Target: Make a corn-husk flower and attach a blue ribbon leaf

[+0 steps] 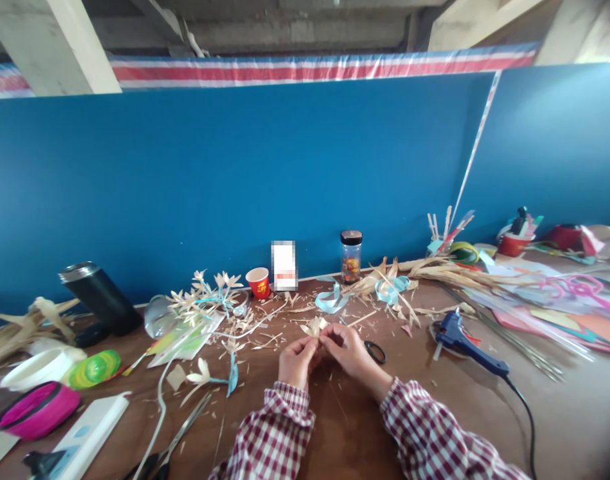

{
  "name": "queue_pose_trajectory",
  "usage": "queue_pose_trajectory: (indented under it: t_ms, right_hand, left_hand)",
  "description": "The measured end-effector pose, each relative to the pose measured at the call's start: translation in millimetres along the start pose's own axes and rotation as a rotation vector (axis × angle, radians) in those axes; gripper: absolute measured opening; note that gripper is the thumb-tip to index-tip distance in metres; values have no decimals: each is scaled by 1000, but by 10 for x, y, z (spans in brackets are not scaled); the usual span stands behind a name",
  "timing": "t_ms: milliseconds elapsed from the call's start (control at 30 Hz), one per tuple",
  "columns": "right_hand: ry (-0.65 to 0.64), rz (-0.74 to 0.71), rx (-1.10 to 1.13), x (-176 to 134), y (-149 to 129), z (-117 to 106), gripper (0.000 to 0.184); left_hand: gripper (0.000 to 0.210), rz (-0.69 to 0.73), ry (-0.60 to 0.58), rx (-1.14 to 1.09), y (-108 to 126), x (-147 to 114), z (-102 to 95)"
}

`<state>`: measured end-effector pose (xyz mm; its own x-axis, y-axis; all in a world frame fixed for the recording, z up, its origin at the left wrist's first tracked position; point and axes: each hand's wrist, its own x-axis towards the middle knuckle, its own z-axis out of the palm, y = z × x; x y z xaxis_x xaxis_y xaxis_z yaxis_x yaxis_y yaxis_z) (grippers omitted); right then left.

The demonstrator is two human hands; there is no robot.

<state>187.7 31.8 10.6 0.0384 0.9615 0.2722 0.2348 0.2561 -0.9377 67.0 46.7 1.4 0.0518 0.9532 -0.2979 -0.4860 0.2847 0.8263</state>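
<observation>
Both my hands meet over the middle of the brown table, pinching a small cream flower (315,327) that looks made of dried husk. My left hand (297,360) grips its base from the left. The fingers of my right hand (349,348) close on it from the other side; the exact grip point is partly hidden. Beside my right hand lies a black scissor handle loop (375,351). Finished-looking cream flowers (219,290) with blue stems stand to the left, and a single flower (203,375) lies nearer. Pale scraps and blue ribbon (332,297) surround the hands.
A blue glue gun (467,343) with a cord lies right. Scissors (185,427), a power strip (92,437) and a black flask (102,298) are left. A red paper cup (258,283) and a lidded jar (351,259) stand before the blue partition (285,167).
</observation>
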Motion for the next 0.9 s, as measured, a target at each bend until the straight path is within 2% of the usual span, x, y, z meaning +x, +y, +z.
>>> queue_pose_trajectory:
  t_ms: [300,533,900]
  right_hand:
    - [-7,-2,10,-1,34,9,14]
    - [27,-5,-16,10,3,-5,14]
    - [3,-39,4,2,25,6,12]
  left_hand:
    - [26,-17,-13,-60,11,-13,2]
    - [30,-25,-3,5,30,-40,35]
    - [27,-14,-11,12,35,-35,22]
